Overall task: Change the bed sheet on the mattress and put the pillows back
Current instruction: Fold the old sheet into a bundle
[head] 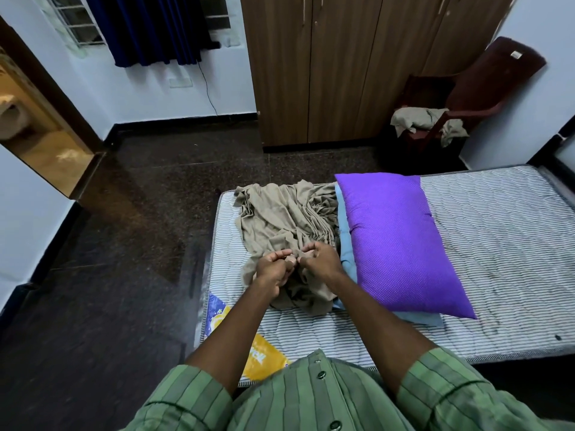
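left hand (273, 269) and right hand (320, 259) pinch beige bed sheet (280, 219) | bare striped mattress (497, 244) | purple pillow (398, 244) on blue pillow (345, 244), touching sheet | maroon chair (485, 88) holds cloth (417, 119)

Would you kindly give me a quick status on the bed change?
Both hands, left and right, pinching the beige sheet. Sheet bunched on bare mattress. Purple pillow in the way.

A crumpled beige sheet (286, 225) lies heaped on the bare striped mattress (497, 244) at its left end; just right, a purple pillow (401, 241) rests atop a pale blue pillow (345, 241).
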Demonstrator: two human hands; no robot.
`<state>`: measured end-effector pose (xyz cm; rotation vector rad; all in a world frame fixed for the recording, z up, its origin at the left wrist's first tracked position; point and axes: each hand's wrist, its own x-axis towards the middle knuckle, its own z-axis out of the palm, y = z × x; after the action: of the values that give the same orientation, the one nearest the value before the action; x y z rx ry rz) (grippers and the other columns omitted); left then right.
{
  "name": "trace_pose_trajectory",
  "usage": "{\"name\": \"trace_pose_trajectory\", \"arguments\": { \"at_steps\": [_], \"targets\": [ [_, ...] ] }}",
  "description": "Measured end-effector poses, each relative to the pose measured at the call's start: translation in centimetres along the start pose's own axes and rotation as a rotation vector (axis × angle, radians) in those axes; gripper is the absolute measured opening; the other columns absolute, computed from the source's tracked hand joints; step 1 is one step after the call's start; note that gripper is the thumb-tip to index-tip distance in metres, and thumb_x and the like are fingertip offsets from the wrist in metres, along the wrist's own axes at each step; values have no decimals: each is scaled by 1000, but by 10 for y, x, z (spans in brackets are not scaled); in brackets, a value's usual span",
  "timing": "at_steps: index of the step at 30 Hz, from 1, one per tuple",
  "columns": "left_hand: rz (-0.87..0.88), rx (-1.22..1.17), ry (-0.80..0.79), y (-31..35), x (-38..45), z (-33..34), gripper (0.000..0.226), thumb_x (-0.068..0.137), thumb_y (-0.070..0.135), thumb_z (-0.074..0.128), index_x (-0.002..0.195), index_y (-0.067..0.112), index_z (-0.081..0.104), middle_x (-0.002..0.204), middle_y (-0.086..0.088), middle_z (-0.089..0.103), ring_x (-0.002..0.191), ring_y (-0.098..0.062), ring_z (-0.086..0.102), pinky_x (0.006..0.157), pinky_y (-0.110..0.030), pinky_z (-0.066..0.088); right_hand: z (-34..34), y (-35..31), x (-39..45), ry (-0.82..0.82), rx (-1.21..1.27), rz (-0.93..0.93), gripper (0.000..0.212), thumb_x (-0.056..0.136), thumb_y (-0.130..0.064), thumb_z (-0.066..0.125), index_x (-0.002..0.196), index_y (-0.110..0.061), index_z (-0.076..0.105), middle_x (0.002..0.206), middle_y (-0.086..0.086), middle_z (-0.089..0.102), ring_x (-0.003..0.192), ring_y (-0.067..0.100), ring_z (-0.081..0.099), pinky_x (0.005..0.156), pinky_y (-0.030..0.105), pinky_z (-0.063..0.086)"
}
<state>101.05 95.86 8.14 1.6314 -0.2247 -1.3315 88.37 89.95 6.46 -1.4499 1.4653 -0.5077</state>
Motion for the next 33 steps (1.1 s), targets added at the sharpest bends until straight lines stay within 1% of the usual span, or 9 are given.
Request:
{"name": "trace_pose_trajectory", "arguments": {
  "at_steps": [6, 9, 11, 15, 19, 22, 25, 29, 33],
  "targets": [
    [136, 69, 7, -5, -5, -4, 18, 89, -4, 70, 105, 2, 73, 71, -7, 68, 44, -8, 53, 38, -20, 40, -2, -16, -6, -17, -164, -191, 6, 81, -19, 73, 81, -23, 68, 59, -9, 63, 51, -1, 53, 51, 21, 37],
    [233, 117, 40, -10, -8, -7, 16, 84, -1, 75, 98, 5, 77, 75, -8, 73, 50, -9, 57, 43, -20, 43, 8, -16, -6, 2, 17, -39, 12, 81, -6, 78, 78, -16, 74, 73, -4, 73, 68, 7, 66, 60, 15, 49],
    [302, 194, 63, -13, -7, -10, 15, 81, 2, 77, 92, 12, 78, 80, -4, 77, 58, -11, 62, 50, -24, 47, 14, -14, -6, 13, 225, 118, 21, 80, 7, 74, 74, -13, 73, 78, 4, 75, 78, 18, 70, 66, 26, 56],
    [442, 367, 122, -19, -5, -16, 23, 82, -1, 66, 83, 19, 79, 80, 6, 78, 72, -9, 70, 67, -26, 56, 18, -23, -11, -31, 398, 289, 31, 76, 21, 64, 72, -10, 67, 75, 12, 69, 72, 24, 67, 63, 33, 56],
    [558, 446, 136, -28, -14, -19, 24, 87, -5, 63, 92, 13, 78, 86, 14, 75, 77, 6, 68, 69, -10, 49, 25, -22, -9, 1, 380, 359, 21, 69, 11, 68, 69, -11, 69, 79, 18, 74, 74, 29, 72, 71, 48, 62],
    [597, 526, 71, -43, -12, -28, 21, 87, 15, 76, 107, 21, 75, 101, 11, 75, 92, -3, 71, 75, -18, 55, 23, -22, -11, -26, 503, 432, 20, 76, 13, 55, 74, -3, 66, 77, 23, 69, 70, 35, 71, 69, 47, 58],
    [627, 610, -8, -53, -9, -30, 49, 73, 28, 85, 119, 27, 69, 112, 7, 71, 98, -10, 71, 77, -28, 61, 13, -26, -19, -82, 625, 528, 22, 78, 19, 48, 87, 5, 63, 82, 25, 66, 59, 31, 69, 62, 37, 55],
    [711, 716, 167, -52, -14, -25, 37, 71, 12, 81, 103, 30, 74, 94, 12, 73, 85, -1, 68, 73, -27, 58, 7, -29, -28, -220, 578, 558, 15, 76, 15, 63, 86, 4, 68, 85, 22, 71, 75, 32, 70, 72, 43, 63],
    [664, 640, 217, -48, -17, -22, 28, 76, 4, 76, 93, 26, 80, 83, 13, 75, 76, 4, 69, 67, -21, 56, 0, -27, -28, -218, 539, 476, 21, 76, 14, 68, 83, -5, 67, 81, 19, 70, 65, 26, 67, 58, 31, 59]
  ]
}}
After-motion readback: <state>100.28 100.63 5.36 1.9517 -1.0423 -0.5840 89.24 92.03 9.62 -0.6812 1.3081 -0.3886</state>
